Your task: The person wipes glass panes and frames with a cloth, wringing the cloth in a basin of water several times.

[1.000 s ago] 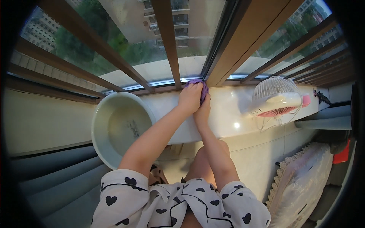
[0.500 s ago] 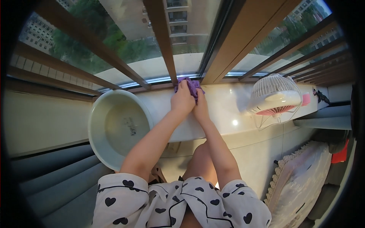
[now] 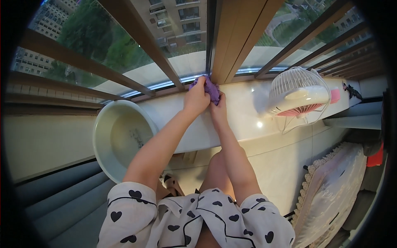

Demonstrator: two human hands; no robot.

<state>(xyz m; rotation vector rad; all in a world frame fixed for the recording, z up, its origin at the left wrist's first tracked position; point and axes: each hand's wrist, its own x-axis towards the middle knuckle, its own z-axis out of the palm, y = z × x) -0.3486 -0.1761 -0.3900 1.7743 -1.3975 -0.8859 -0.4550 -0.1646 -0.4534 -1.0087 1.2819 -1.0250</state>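
A bunched purple cloth (image 3: 211, 90) is gripped between my two hands, close to the brown window frame at the back of the white sill. My left hand (image 3: 197, 98) is closed around its left side, with the thumb lying up over it. Lower and to the right, my right hand (image 3: 219, 108) is closed on the cloth's other end. Left of my left forearm stands a pale green basin (image 3: 101, 136) with some water in it. The fingertips of both hands are partly hidden by the cloth.
A white and pink fan (image 3: 300, 97) stands on the white sill (image 3: 244, 120) to the right. Brown vertical bars (image 3: 144, 37) cross the window. A lace-edged cover (image 3: 331, 186) lies at the lower right. Grey-blue curtains (image 3: 66, 194) hang at the lower left.
The view has shifted slightly. My right hand has drawn a little lower along the purple cloth, which is stretched more downward; both hands still hold it.
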